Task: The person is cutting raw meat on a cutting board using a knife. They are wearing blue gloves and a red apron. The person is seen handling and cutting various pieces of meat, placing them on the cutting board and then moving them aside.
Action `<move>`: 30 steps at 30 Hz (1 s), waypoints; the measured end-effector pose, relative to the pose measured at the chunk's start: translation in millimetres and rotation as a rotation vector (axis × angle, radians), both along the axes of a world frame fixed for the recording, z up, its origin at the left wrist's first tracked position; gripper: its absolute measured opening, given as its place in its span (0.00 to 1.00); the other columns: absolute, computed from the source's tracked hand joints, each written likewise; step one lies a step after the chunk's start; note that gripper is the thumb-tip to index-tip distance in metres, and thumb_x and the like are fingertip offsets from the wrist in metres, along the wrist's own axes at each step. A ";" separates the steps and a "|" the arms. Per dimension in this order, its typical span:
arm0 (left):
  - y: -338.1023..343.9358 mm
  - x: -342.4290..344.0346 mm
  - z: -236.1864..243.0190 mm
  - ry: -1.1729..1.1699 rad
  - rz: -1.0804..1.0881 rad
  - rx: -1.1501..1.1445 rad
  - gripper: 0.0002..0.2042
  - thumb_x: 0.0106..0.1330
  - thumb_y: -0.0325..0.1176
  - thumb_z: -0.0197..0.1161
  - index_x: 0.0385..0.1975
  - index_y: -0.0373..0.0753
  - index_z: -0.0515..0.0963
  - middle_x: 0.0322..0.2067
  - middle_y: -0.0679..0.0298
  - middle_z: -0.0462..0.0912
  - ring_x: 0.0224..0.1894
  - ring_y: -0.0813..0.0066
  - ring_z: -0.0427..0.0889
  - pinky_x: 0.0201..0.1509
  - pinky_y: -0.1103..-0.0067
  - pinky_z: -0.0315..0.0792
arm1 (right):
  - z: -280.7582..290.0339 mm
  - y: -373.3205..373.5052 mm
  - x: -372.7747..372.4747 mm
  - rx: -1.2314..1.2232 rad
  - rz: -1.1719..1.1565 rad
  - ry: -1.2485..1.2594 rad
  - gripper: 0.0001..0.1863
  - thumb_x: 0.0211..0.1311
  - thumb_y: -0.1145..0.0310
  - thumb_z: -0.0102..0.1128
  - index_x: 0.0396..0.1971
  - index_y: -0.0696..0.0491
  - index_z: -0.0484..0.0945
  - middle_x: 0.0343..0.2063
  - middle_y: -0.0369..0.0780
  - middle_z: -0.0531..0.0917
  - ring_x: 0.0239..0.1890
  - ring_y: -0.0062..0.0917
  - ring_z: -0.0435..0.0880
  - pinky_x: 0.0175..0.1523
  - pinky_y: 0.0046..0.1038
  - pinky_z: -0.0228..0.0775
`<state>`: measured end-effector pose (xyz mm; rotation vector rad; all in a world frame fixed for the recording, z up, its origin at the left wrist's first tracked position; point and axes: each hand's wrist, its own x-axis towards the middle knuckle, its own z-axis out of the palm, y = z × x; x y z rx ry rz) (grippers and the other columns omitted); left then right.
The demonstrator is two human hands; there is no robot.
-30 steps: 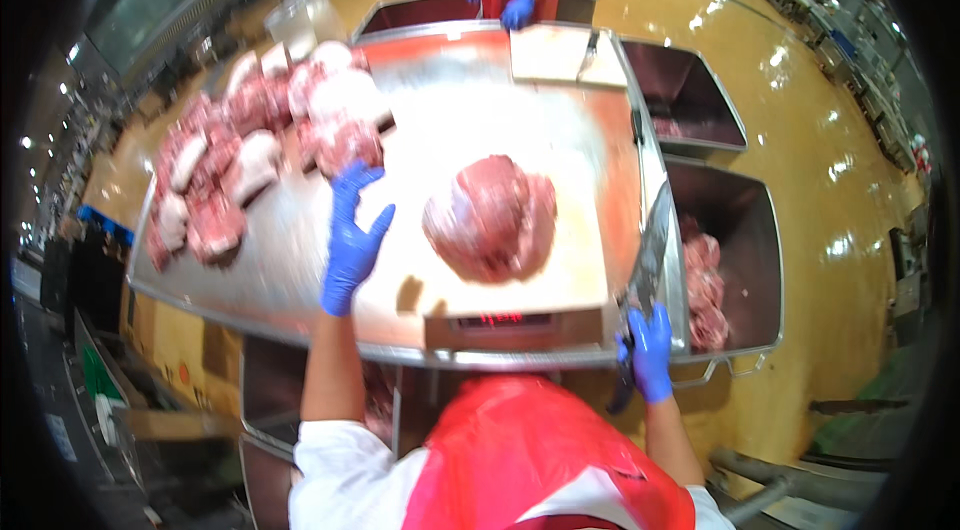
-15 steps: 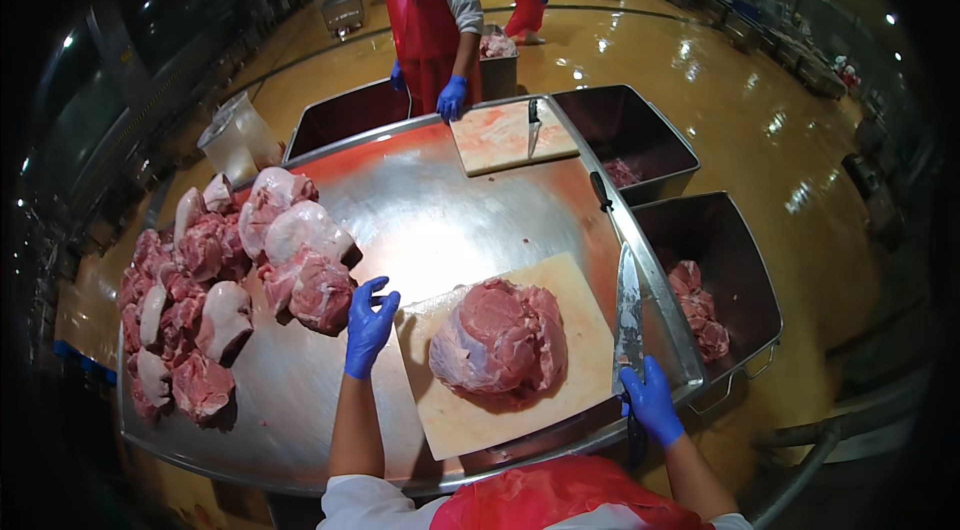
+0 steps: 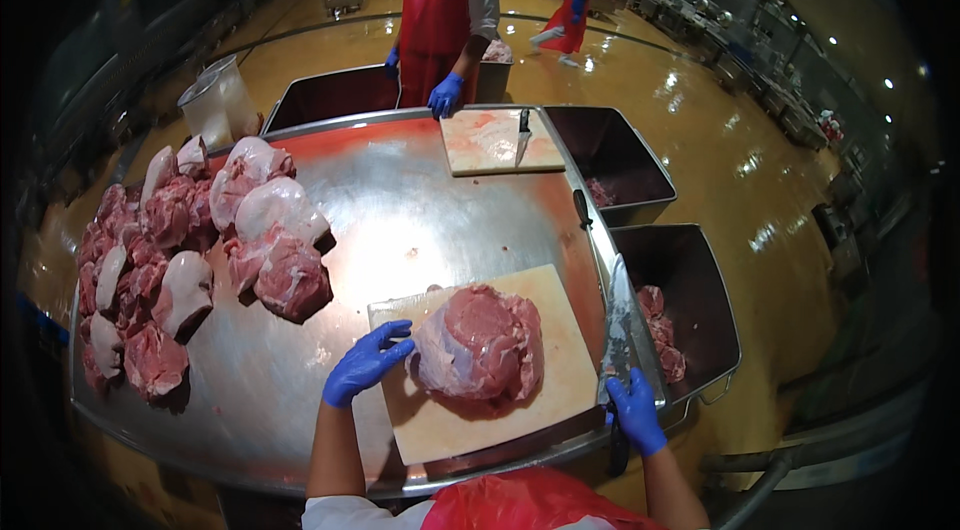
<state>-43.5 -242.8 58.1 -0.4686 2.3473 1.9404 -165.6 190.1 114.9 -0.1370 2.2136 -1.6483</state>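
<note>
One view only, from the worker's head, tilted steeply down and forward over the steel table (image 3: 400, 200), close enough that the cutting board (image 3: 480, 410) fills the lower centre. Both forearms enter from the bottom edge. The fisheye bends the table's rim, and the shiny floor (image 3: 720, 140) curves away at upper right.
</note>
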 end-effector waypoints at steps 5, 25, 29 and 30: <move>26.8 -0.4 -0.9 0.049 0.137 0.065 0.33 0.68 0.46 0.63 0.67 0.32 0.62 0.59 0.48 0.73 0.58 0.63 0.76 0.60 0.71 0.72 | -1.3 -3.8 0.5 -0.079 -0.075 -0.078 0.07 0.70 0.68 0.56 0.41 0.54 0.70 0.22 0.34 0.76 0.16 0.15 0.72 0.19 0.20 0.65; 62.9 63.8 -15.7 0.210 0.317 0.147 0.33 0.65 0.36 0.67 0.68 0.37 0.61 0.61 0.52 0.70 0.63 0.63 0.70 0.65 0.68 0.67 | -14.6 10.5 26.4 -0.072 -0.065 -0.087 0.08 0.69 0.65 0.58 0.38 0.53 0.72 0.22 0.34 0.77 0.18 0.16 0.75 0.20 0.20 0.67; 31.4 75.5 -12.1 0.334 0.447 0.064 0.29 0.66 0.32 0.66 0.65 0.36 0.65 0.59 0.55 0.71 0.61 0.66 0.71 0.62 0.71 0.69 | 4.2 4.3 18.2 -0.062 -0.035 -0.113 0.10 0.68 0.62 0.60 0.36 0.52 0.72 0.21 0.32 0.75 0.17 0.15 0.74 0.20 0.19 0.65; 25.1 81.5 -6.9 0.352 0.489 0.013 0.27 0.66 0.31 0.65 0.64 0.36 0.66 0.59 0.56 0.72 0.61 0.67 0.71 0.62 0.72 0.69 | 7.3 2.6 16.6 -0.045 -0.034 -0.056 0.11 0.68 0.61 0.61 0.36 0.51 0.72 0.21 0.32 0.75 0.17 0.14 0.74 0.19 0.19 0.65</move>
